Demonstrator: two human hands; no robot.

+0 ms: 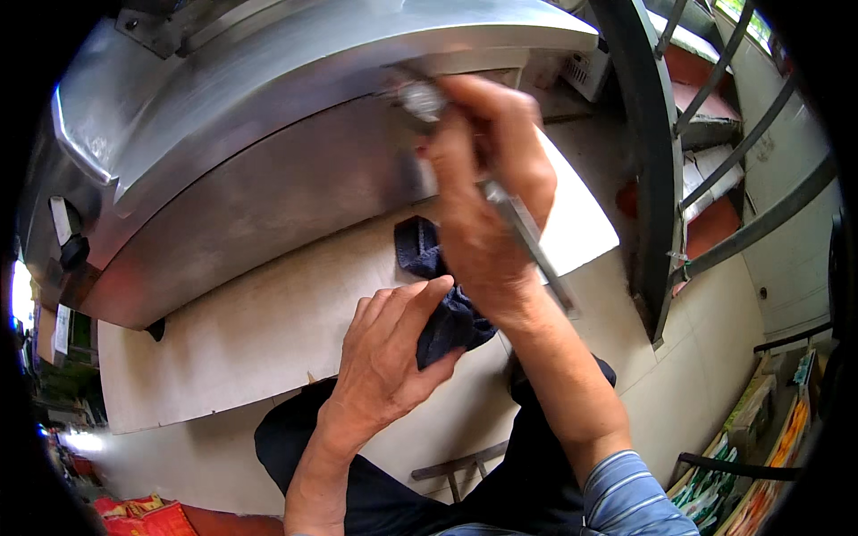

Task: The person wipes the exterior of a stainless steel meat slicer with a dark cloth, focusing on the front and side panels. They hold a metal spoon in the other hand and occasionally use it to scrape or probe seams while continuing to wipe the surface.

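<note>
Held between the fingers and thumb of my left hand [385, 355] is a dark navy cloth [446, 328], at the front edge of a pale board [241, 348]. Part of the cloth lies on the board behind that hand. My right hand [493, 181] is raised just beyond it, blurred, and closed around a metal tool. The tool's blurred metal head [421, 102] shows past the fingers, and a long flat metal bar [536, 248] runs back beside the wrist. Its exact kind cannot be told.
A large stainless steel machine or counter [268, 174] stands behind the board. At the right are a dark metal stair frame [647, 167] with red steps and, lower, a rack of packaged goods [757, 429]. A small metal stool frame [459, 469] stands between the knees.
</note>
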